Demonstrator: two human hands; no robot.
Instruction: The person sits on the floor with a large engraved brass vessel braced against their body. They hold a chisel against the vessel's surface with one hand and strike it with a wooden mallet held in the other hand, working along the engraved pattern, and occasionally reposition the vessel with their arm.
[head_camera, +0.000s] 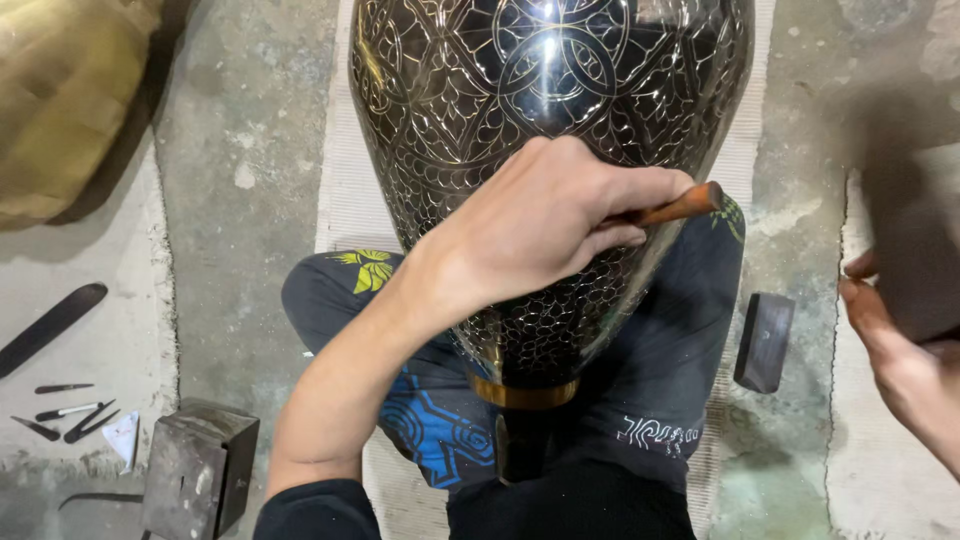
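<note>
Left hand (540, 225) grips a wooden-handled tool (685, 205) against the engraved vase (550, 90); right hand (900, 340) (blurred, grip unclear) hovers over the concrete floor (250, 200).

Vase (550, 90): glossy dark metal, finely engraved; tool handle (685, 206): smooth reddish wood; floor (240, 200): rough matt concrete; block (198, 470): dull grey metal.

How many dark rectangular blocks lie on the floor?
2. One dark metal block sits at lower left beside the left forearm; a flatter dark block lies right of the engraved vase. Others may be hidden outside the view.
</note>
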